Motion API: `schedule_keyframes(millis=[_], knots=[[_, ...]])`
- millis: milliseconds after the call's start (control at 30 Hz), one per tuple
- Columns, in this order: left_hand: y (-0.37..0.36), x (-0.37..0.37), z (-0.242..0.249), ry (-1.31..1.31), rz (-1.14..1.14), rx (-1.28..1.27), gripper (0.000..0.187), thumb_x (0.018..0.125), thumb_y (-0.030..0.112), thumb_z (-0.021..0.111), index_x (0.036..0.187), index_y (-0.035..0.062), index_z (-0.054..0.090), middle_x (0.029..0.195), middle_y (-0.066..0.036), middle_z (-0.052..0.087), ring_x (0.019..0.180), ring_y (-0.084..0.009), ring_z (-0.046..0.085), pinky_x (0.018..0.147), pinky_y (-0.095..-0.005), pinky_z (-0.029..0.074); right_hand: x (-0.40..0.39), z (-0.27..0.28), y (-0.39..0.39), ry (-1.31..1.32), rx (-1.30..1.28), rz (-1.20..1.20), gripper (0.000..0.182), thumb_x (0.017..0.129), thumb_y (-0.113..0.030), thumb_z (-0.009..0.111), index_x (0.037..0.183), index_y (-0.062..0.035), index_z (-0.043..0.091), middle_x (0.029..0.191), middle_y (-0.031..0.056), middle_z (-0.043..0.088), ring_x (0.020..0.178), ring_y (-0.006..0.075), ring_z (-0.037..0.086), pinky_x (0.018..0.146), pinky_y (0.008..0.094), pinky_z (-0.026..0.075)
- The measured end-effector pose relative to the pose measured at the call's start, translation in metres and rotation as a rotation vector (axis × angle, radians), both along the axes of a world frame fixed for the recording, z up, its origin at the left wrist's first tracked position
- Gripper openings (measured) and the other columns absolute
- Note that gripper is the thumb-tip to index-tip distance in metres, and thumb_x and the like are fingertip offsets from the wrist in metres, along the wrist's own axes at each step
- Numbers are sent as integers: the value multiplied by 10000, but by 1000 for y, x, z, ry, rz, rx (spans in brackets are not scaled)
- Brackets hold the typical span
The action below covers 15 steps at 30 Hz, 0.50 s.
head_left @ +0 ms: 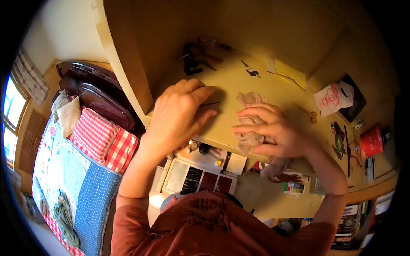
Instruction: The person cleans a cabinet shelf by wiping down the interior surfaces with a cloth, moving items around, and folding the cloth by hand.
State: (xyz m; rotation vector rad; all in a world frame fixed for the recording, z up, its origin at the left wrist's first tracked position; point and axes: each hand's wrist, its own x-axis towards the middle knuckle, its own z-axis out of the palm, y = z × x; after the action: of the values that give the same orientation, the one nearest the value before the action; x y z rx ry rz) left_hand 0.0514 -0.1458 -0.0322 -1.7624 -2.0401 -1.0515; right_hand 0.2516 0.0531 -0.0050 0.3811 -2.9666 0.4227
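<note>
My right hand point(273, 130) is closed over a crumpled greyish cloth point(252, 141) on the yellowish shelf surface point(222, 128). Part of the cloth sticks out beyond my fingertips, and another part hangs past the shelf's front edge. To the left, my left hand point(183, 113) is over the same surface with thumb and fingers apart. A thin dark object point(210, 103) shows just beside its fingertips; whether they touch it cannot be made out.
Dark tools point(198, 55) lie at the back left, scissors point(307, 113) to the right. A red cup point(371, 141) stands far right, near a printed bag point(333, 100). An open drawer point(200, 173) is below the shelf; a bed point(64, 170) is at left.
</note>
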Motion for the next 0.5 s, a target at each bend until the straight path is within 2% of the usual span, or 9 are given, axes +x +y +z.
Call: schedule_keyframes(millis=[33,67,167,233,267,333,367,433,500], knots=[[4,-7,-7,116,71,-36,314,827,137,736,1118,20,719,1002,-157,660,974,-366,630,862,-428,513,4,-6,-1,3,-2,-2,474,844,-211,706,1317,-196,676,1357,119,572,1315,293,478,1099,451,365],[6,-12,-12,110,80,-65,224,839,132,718,1022,3,707,967,-149,649,961,-362,630,836,-440,515,7,-9,-2,16,21,-49,455,847,-195,691,1302,-196,684,1368,113,571,1309,298,480,1100,460,363],[2,-14,-15,80,113,-84,148,845,119,700,931,4,664,936,-141,621,946,-355,619,810,-444,514,8,-20,-1,79,68,-109,470,858,-163,667,1327,-192,658,1340,107,584,1265,317,507,1077,465,386],[-2,-12,-18,127,136,-69,129,844,106,690,915,12,639,936,-143,610,937,-355,613,801,-446,512,-1,-25,-6,207,-57,-341,472,875,-149,651,1345,-183,620,1297,119,594,1201,340,547,1019,475,433],[-4,-11,-19,172,160,-52,114,844,92,681,899,19,613,936,-144,599,928,-355,607,792,-448,509,-9,-24,-10,206,-57,-338,472,875,-149,651,1345,-183,620,1297,119,594,1201,340,547,1019,475,433],[-9,-12,-19,192,159,-69,117,844,84,672,916,25,602,932,-144,589,920,-355,601,783,-448,506,-33,-18,-18,291,-63,-502,410,889,-131,638,1298,-116,604,1227,144,602,1160,363,571,959,487,467],[-11,-12,-18,213,157,-81,123,844,76,663,933,30,591,927,-145,579,912,-355,595,774,-449,504,-47,-18,-19,293,-61,-502,410,889,-131,638,1298,-116,604,1227,144,602,1160,363,571,959,487,467],[-15,-9,-21,216,175,-79,137,834,68,665,937,29,584,918,-145,572,904,-354,593,765,-448,500,-79,-24,-17,274,44,-544,296,896,-129,630,1181,-52,620,1215,140,596,1112,371,585,935,502,476],[-25,-2,-24,219,197,-86,152,823,60,668,941,28,576,908,-146,564,895,-353,590,757,-447,497,-106,-22,-16,248,69,-518,344,906,-126,626,1236,-31,602,1286,160,569,1140,372,577,957,478,474]])
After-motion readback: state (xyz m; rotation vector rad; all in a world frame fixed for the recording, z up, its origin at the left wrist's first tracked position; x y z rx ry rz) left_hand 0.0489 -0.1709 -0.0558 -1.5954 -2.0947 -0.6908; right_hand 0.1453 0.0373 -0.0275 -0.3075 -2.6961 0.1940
